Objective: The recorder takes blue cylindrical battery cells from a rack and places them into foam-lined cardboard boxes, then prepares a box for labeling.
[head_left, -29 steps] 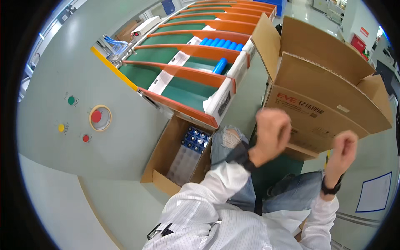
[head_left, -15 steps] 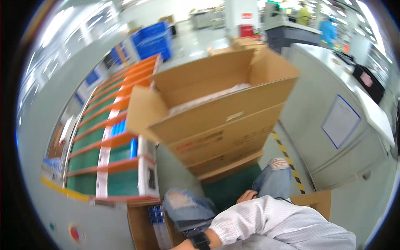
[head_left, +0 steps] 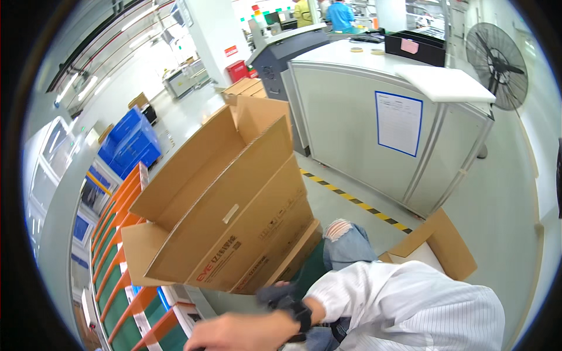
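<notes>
My left hand (head_left: 243,331), blurred by motion, reaches toward the lower left past a black wristwatch (head_left: 300,315); its fingertips run out of the picture. Whether it holds anything does not show. Just beyond the watch is a dark, smeared thing (head_left: 275,296) that I cannot name. A bit of skin there, apparently my right hand (head_left: 282,284), is mostly covered by the dark thing and my white striped sleeve (head_left: 404,292). In front of me a large cardboard carton (head_left: 252,234) stands with its flaps up, on something dark green.
Left lies a green conveyor (head_left: 120,304) with orange dividers (head_left: 143,301) and blue items. A smaller open carton (head_left: 456,245) sits by my right side. Grey cabinet (head_left: 345,117), striped floor tape (head_left: 357,202) and standing fan (head_left: 497,65) are right; blue bins (head_left: 132,143) stand far left.
The view has swung right and tilted, so the large carton appears farther left. My left hand has risen into view from the lower edge. My right hand, bare between my knees before, is now mostly hidden.
</notes>
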A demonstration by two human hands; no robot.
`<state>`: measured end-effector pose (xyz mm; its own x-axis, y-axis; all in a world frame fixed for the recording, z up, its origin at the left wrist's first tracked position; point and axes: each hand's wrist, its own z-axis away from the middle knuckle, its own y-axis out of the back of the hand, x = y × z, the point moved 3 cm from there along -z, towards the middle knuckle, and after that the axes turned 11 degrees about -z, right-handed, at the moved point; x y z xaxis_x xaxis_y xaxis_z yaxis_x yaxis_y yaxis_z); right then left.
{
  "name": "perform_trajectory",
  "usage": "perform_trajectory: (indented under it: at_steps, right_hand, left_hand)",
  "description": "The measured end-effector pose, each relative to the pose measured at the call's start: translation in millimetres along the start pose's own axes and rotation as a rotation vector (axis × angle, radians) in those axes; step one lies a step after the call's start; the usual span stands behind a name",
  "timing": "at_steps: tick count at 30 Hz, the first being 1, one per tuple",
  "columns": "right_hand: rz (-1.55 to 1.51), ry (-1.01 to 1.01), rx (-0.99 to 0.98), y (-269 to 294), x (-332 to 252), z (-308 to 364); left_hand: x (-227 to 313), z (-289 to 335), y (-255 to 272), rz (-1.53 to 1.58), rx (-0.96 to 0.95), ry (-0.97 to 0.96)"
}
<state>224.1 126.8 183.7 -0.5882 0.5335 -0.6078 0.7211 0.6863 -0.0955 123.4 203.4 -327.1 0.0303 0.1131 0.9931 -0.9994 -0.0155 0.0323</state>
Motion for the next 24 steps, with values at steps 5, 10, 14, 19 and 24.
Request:
perform_trajectory:
  at_steps: [5,10,14,19,24]
  right_hand:
    - [0.878,-0.383,0.11,119,30,121]
    - [1.152,-0.423,0.088,124,45,131]
    - [0.88,-0.525,0.232,138,40,125]
    - [0.714,-0.415,0.321,166,7,131]
    - [0.404,-0.313,0.411,216,-21,112]
  left_hand:
    - [313,71,-78,0.229,0.115,-0.311]
    - [349,71,-93,0.295,-0.068,-0.216]
    - [353,61,-108,0.227,0.019,-0.297]
    - [426,37,-63,-0.451,0.492,-0.787]
    - [510,-1,-63,-1.171,0.618,-1.242]
